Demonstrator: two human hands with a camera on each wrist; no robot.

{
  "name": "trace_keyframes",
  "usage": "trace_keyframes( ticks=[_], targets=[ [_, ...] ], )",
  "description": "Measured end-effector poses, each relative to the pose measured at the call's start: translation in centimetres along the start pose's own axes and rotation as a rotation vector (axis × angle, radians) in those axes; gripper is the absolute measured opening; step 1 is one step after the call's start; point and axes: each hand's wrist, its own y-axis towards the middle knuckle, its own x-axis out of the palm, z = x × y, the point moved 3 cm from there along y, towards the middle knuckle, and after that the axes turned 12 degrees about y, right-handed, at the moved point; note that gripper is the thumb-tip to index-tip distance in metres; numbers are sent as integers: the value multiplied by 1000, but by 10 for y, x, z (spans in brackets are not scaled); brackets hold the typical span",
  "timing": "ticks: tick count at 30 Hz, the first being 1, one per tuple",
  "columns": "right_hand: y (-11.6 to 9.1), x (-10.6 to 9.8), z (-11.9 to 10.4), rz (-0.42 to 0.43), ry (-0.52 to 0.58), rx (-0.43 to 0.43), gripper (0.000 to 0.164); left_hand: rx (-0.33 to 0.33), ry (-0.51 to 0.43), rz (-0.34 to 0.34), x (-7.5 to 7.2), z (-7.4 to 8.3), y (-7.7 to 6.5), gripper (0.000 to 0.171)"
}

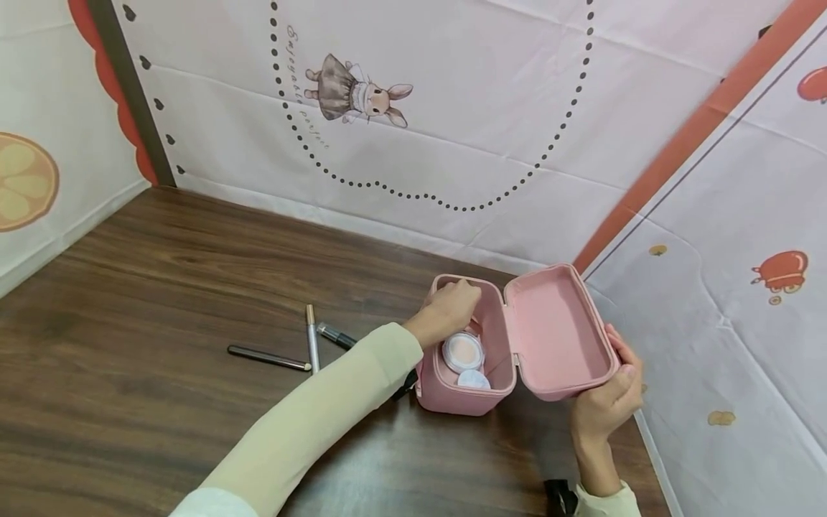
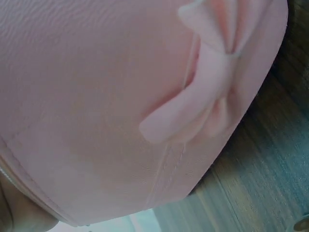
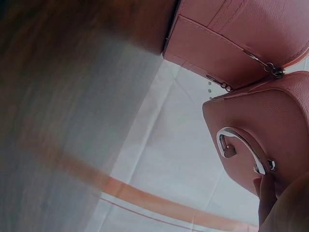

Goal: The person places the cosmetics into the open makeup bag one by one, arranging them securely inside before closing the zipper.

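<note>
Left hand (image 1: 450, 309) and right hand (image 1: 610, 398) are both at a small pink case (image 1: 452, 403), which stands upright on the desk (image 1: 161, 309) near its back right corner. Of these hands, the left dips inside the case from above, its fingers hidden, so whether it holds anything cannot be told; the right grips the outer edge of the lid (image 1: 558, 330), which is swung wide to the right. Inside the case lie a round compact (image 1: 463, 352) and a round white item (image 1: 474, 379), just beside each other. On the outside, the lid carries a curved metal handle (image 3: 246, 145), and a pink bow (image 2: 212, 92) sits on the case wall.

To the case's left, a dark stick (image 1: 269, 357), a silver tube (image 1: 313, 341) with a gold cap and a dark tube (image 1: 337, 336) lie near one another, partly behind the left sleeve (image 1: 323, 409).

Brown wood grain covers the desk. Pale creased cloth (image 1: 452, 64) encloses it on three sides, printed with a rabbit (image 1: 355, 93), dotted lines, an orange slice (image 1: 24, 181) and a coral band (image 1: 704, 136).
</note>
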Motion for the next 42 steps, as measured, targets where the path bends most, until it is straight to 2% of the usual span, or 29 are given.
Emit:
trace_keyframes(
  ticks=[5,8,13,18,21,30,37,42],
  targets=[
    [-4,-4,-2,6,-2,16,38,38,210,46,11,6,0,31],
    [-5,-5,-2,12,-17,10,38,38,272,71,14,9,2,32],
    [-1,-6,-1,29,-4,1,38,58,260,28,14,14,7,26],
    [-1,-10,2,36,8,3,38,74,265,-66,16,16,8,24],
    [-2,-10,3,27,-5,3,39,75,280,-97,17,13,6,24],
    [-3,-4,-1,18,-14,-3,38,121,338,-94,16,10,3,30],
    [0,2,1,14,4,3,38,132,388,-123,14,7,6,24],
    [1,2,1,11,-3,6,38,128,372,-146,12,7,6,24]
  ],
)
